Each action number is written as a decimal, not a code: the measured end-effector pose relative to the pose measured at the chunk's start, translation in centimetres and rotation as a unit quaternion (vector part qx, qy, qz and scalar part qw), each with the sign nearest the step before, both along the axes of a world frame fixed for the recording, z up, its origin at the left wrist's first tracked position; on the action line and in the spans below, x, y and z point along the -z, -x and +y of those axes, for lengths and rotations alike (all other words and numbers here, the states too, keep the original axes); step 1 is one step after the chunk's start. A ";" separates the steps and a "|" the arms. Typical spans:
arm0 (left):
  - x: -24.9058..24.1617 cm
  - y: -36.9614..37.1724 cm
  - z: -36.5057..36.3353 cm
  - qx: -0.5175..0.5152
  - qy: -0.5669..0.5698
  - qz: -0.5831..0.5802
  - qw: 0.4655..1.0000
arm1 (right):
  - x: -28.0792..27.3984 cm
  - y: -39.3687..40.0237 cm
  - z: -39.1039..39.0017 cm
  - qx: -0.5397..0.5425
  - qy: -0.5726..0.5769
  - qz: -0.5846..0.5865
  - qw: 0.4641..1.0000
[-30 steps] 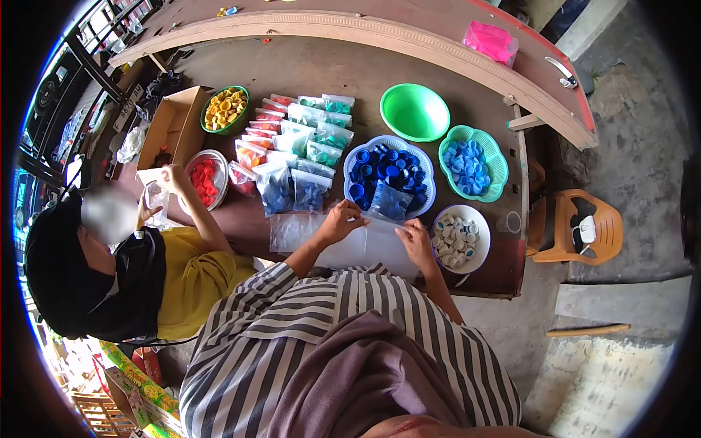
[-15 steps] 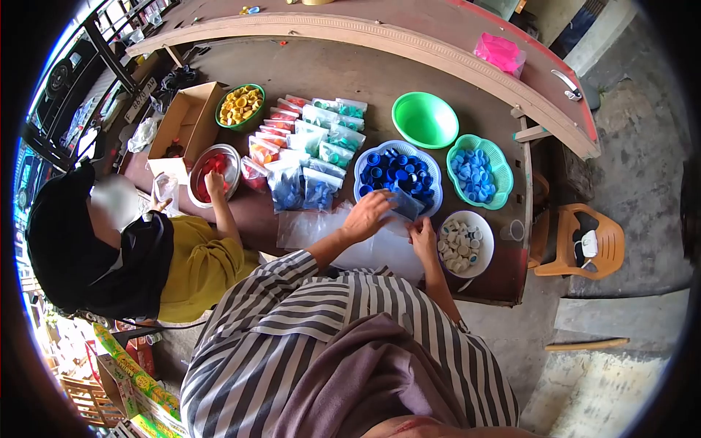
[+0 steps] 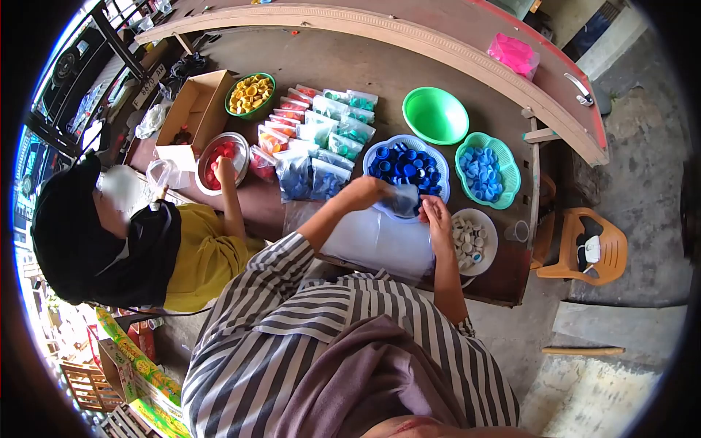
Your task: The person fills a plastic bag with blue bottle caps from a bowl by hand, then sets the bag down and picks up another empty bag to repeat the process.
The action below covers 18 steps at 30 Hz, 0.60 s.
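My left hand (image 3: 367,192) pinches the left side of a small clear plastic bag (image 3: 403,198), which is held over the near rim of a lavender basket (image 3: 374,155) of dark blue bottle caps (image 3: 409,167). Fingers of my right hand (image 3: 437,217) close on the bag's right edge. What lies inside the bag is hard to make out. Flat clear plastic sheets or bags (image 3: 380,239) lie just under my hands. By my right wrist stands a white bowl (image 3: 493,244) of whitish caps (image 3: 467,241).
Filled bags (image 3: 325,135) lie in rows left of the basket. A teal basket (image 3: 509,175) holds light blue caps, beside a green bowl (image 3: 436,115). At left, a co-worker's hand (image 3: 225,171) reaches into a metal bowl (image 3: 244,157) of red caps. A wooden rail (image 3: 380,25) borders the back.
My left hand has shifted slightly right and turned, and my right hand has risen along the bag's edge. The co-worker's hand remains at the red caps. The view has shifted slightly.
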<state>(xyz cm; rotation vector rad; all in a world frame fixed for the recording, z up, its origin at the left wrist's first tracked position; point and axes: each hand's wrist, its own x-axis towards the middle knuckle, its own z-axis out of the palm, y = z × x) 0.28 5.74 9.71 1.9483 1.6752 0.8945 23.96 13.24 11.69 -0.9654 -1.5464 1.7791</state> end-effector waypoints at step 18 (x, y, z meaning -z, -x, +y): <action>1.0 18.5 -15.9 -0.347 0.254 0.005 0.903 | 10.0 -1.6 -6.5 -0.058 0.036 -0.157 0.985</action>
